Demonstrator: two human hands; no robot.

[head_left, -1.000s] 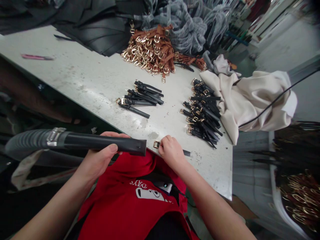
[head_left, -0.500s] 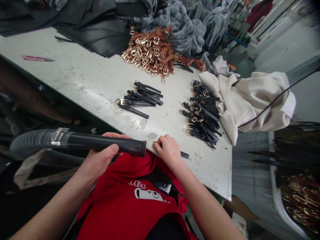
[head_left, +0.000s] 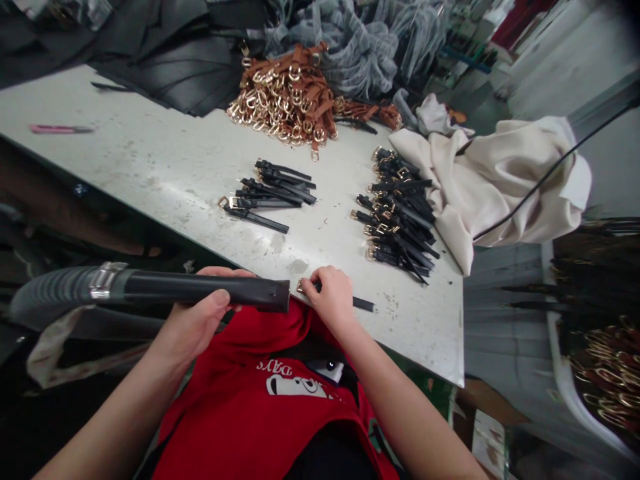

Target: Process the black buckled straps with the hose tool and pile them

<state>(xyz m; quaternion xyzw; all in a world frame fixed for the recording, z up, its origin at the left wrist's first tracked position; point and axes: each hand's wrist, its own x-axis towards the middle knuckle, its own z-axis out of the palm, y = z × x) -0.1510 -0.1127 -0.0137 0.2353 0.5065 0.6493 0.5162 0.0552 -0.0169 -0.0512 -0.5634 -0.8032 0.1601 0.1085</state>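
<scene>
My left hand (head_left: 210, 313) is wrapped round a black nozzle (head_left: 255, 294) on a ribbed hose (head_left: 55, 290), its end pointing right toward my other hand. At the near table edge, my right hand (head_left: 331, 293) is closed on a short black buckle strap (head_left: 363, 304). The strap's gold buckle shows left of my fingers and its tail sticks out to the right; my hand hides the middle. Beyond lie a small group of black buckle straps (head_left: 273, 193) and, to the right, a larger heap of similar straps (head_left: 400, 213).
Brown straps with gold buckles (head_left: 290, 100) pile at the back, beside grey strips (head_left: 355, 47) and black sheets (head_left: 165, 60). A pink-handled tool (head_left: 60, 129) lies far left on the table (head_left: 150, 153). Beige cloth (head_left: 510, 180) drapes the right edge, near a bin (head_left: 565, 373) of buckled straps.
The view has shifted slightly, so the table things appear a little further left and higher. Both hands keep their holds on the nozzle and the strap.
</scene>
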